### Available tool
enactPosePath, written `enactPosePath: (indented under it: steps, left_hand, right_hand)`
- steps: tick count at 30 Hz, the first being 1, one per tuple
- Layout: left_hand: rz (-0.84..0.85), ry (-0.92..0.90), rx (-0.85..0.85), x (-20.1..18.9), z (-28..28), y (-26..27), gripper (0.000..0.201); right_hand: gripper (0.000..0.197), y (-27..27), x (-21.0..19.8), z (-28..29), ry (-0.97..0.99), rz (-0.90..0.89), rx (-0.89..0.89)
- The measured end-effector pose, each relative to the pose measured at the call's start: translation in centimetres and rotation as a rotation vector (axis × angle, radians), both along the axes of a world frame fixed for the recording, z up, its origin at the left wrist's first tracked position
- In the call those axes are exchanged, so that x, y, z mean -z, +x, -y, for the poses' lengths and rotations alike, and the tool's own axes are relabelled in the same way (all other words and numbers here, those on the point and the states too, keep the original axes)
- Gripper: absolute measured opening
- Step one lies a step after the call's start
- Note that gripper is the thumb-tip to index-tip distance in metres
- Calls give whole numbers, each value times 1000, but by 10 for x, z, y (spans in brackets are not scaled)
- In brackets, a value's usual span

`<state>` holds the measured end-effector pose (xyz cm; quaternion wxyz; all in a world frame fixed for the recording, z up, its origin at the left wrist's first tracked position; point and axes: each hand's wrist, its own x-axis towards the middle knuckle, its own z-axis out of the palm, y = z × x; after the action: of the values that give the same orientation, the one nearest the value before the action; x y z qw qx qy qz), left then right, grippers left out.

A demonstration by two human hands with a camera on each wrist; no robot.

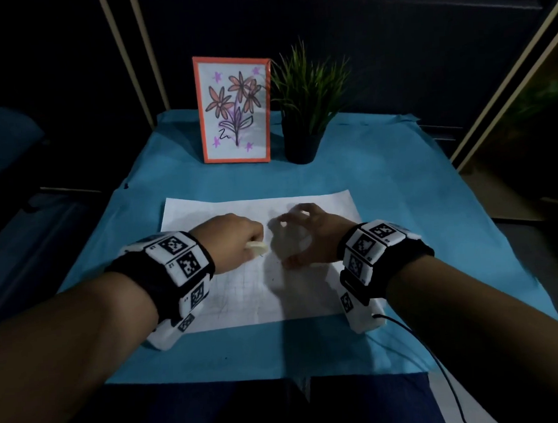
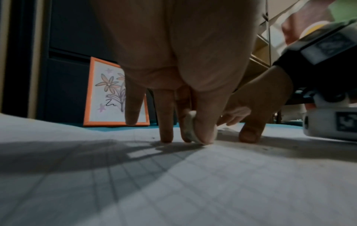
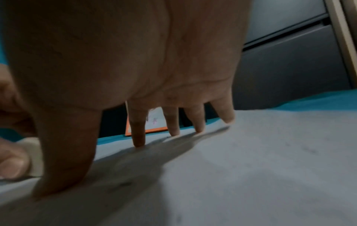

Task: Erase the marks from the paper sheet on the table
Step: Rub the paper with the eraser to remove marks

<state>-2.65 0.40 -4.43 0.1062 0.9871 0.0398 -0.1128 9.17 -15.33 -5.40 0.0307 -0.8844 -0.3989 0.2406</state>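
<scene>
A white paper sheet [image 1: 243, 294] with a faint grid lies on the blue table cover [image 1: 416, 210]. My left hand [image 1: 237, 242] pinches a small pale eraser [image 1: 257, 247] between thumb and fingers, its lower edge down on the paper [image 2: 173, 183]; the left wrist view shows the eraser [image 2: 190, 130] against the thumb. My right hand [image 1: 305, 236] stands beside it with fingers spread, and its fingertips [image 3: 138, 142] press on the sheet [image 3: 251, 168]. Tiny dark specks and faint pencil traces show on the paper near the eraser.
An orange-framed flower drawing [image 1: 233, 110] stands at the back of the table, with a potted green plant [image 1: 305, 113] in a black pot to its right. A thin black cable [image 1: 441, 364] runs from my right wrist off the near edge.
</scene>
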Motion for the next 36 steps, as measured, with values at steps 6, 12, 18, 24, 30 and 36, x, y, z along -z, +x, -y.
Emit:
enactPosePath:
  steps: [6,12,18,24,30,36]
  left_hand:
    - [-64,-30,67,-3,1,-10,14]
    - [0,48,56,3,2,-6,11]
    - [-67,41,67,-3,7,-8,16]
    - [-92,31,71,0,9,-9,16]
    - [-41,35,31,-3,9,-7,18]
    - [-107,-4,108,-1,15,-17,15]
  right_hand:
    - [87,-1,-2,-4,-123,49,-49]
    - [85,-1,-4,2,-93,43,-68]
    - [85,0,2,2,-94,35,-57]
    - [87,2,8,0,-94,51,-58]
    - [84,2,6,3,-85,43,-64]
    - [86,3,10,1,-93,48,-58]
